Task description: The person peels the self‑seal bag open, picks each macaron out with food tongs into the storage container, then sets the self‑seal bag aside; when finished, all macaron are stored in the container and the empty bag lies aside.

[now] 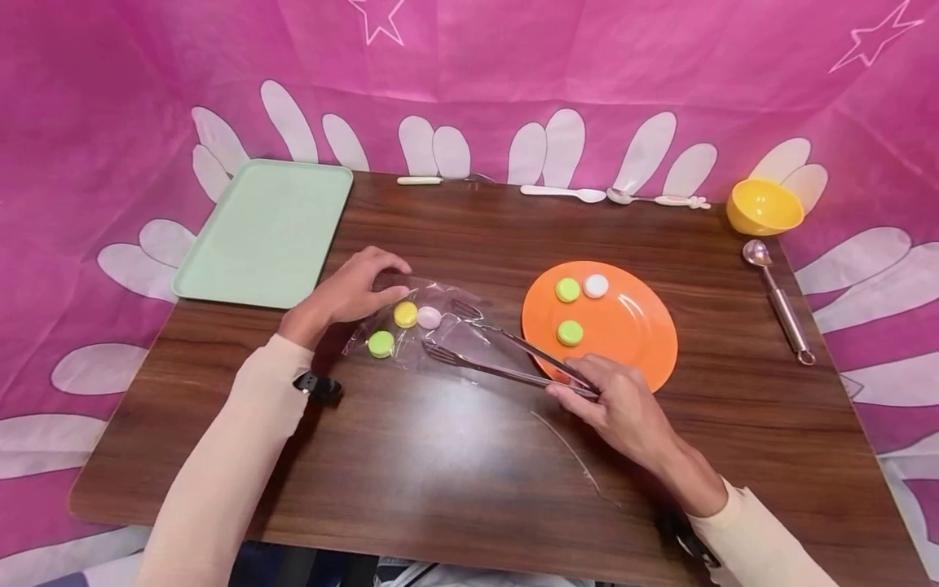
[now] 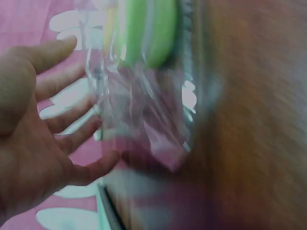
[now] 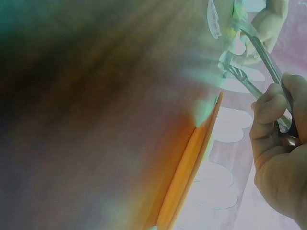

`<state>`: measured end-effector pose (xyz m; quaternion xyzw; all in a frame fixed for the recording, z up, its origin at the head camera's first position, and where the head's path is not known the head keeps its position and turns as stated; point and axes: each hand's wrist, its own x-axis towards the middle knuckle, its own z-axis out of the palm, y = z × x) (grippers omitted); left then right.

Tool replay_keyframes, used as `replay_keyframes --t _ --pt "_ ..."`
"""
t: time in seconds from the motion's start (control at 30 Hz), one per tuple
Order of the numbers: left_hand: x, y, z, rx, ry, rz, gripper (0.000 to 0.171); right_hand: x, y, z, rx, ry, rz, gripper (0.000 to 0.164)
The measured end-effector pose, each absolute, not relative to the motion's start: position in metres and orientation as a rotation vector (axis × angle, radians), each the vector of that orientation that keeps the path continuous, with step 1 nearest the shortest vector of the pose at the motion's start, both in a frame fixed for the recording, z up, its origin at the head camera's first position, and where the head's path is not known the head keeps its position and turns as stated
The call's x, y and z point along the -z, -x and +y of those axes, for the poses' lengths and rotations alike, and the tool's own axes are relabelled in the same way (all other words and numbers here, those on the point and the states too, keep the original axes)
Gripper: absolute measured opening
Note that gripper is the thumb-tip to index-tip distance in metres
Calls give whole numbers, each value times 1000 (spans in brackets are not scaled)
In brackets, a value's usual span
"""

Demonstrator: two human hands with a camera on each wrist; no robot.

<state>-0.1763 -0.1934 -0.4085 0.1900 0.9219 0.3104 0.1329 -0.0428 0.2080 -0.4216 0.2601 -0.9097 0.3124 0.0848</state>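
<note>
My right hand (image 1: 623, 408) grips metal tongs (image 1: 506, 371), whose spread tips reach over a clear plastic bag (image 1: 447, 342). Inside the bag lie a yellow macaron (image 1: 405, 315), a pale pink macaron (image 1: 429, 318) and a green macaron (image 1: 381, 344). Fingers spread and gently bent, my left hand (image 2: 38, 139) is beside the bag's edge, its fingertips right at the plastic. An orange plate (image 1: 638, 350), partly under the right hand in the head view, carries two green macarons (image 1: 568, 289) and a white macaron (image 1: 596, 285).
A pale green tray (image 1: 267, 236) stands at the back left. Along the back edge lie a fork (image 1: 447, 179), a white spoon (image 1: 561, 192) and another spoon (image 1: 653, 198). At the right are a yellow bowl (image 1: 764, 209) and a metal scoop (image 1: 781, 306). A thin clear strip (image 1: 572, 452) lies in front.
</note>
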Motion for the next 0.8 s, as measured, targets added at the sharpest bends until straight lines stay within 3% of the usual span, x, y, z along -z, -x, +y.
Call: replay_keyframes --t 0.13,0.8 --pt "407 158 -200 -934 -409 2681 49 420 48 204 -938 -784 -2690 19" --pt "425 147 -203 -978 -481 2677 39 425 56 189 -912 -816 -2596 18"
